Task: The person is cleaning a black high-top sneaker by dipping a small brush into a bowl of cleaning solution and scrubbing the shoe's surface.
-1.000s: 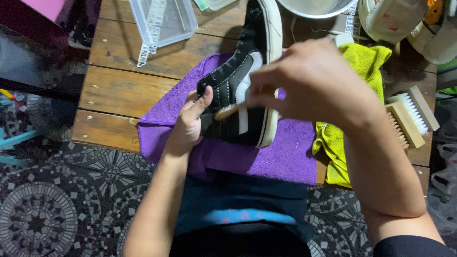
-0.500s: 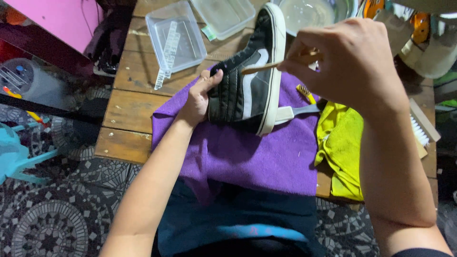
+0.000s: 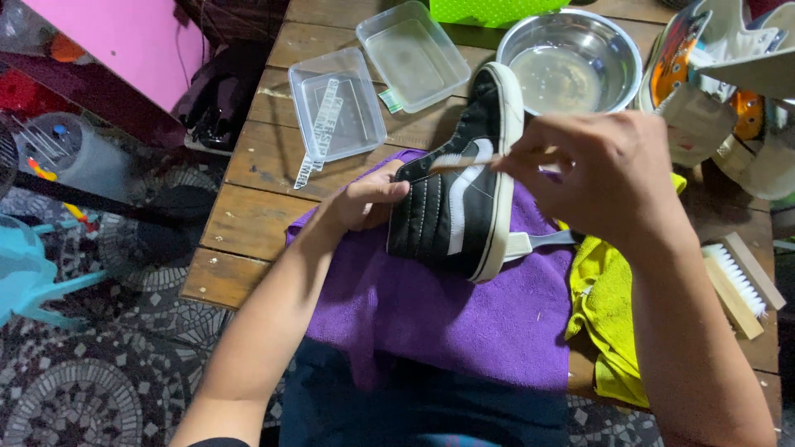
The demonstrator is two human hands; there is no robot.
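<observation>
A black high-top sneaker (image 3: 451,207) with a white side stripe and white sole lies on its side on a purple cloth (image 3: 447,319). My left hand (image 3: 364,203) presses against the shoe's heel end and steadies it. My right hand (image 3: 600,178) hovers over the shoe, fingers closed on a thin wooden-handled brush (image 3: 464,161) whose tip rests on the upper near the stripe.
The wooden table (image 3: 248,215) carries two clear plastic trays (image 3: 335,108), a steel bowl of water (image 3: 571,62), a yellow cloth (image 3: 604,306), a wooden scrub brush (image 3: 741,281) at the right and other sneakers (image 3: 712,83) at the back right. Patterned floor lies to the left.
The view has shifted, so the bowl and trays show more. My right hand has lifted from low on the shoe's side to its upper part with the brush. The left hand stays at the heel.
</observation>
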